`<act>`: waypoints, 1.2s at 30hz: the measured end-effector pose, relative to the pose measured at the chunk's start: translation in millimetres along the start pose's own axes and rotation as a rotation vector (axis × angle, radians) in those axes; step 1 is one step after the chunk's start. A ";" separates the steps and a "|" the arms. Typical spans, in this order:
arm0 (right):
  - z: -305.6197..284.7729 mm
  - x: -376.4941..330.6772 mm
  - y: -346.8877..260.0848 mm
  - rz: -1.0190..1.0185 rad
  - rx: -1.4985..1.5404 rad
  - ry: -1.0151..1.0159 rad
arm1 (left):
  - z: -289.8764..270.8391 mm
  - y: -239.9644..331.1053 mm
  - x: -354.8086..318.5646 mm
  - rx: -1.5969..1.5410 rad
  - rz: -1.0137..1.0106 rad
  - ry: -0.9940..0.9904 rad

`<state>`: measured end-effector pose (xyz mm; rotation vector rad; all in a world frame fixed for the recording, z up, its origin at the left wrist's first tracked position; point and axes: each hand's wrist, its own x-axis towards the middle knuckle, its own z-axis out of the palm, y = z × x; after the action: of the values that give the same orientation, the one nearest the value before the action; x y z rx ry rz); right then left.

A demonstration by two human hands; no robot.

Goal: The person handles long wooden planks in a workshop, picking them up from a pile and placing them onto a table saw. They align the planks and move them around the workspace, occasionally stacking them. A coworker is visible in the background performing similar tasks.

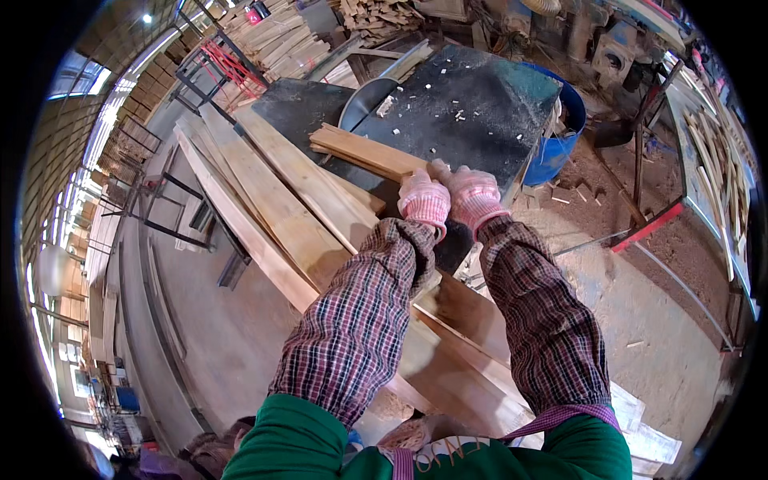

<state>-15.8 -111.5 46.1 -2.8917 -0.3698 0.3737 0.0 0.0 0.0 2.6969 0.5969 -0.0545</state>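
A short wooden board lies slantwise over the dark worktable. My left hand, in a pale pink-and-white work glove, is closed on the board's near right end. Right beside it, my gloved right hand is closed at the same end, its fingertips partly hidden. Small pale wood chips are scattered across the tabletop. A curved dark metal piece stands at the table's middle, beyond the board.
Long planks lie stacked at the left of the table, and more lie below my arms. A blue barrel stands at the table's right. Farther right is a red-edged bench with thin strips. Black metal frames stand left.
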 end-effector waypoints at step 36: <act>-6.8 3.3 4.6 0.101 0.021 -0.021 | 76.8 -32.0 71.7 -1.859 -0.241 0.109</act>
<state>-9.8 -116.1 50.8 -2.8956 -0.2216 0.4221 55.2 27.2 -91.0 0.8274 0.5213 0.3847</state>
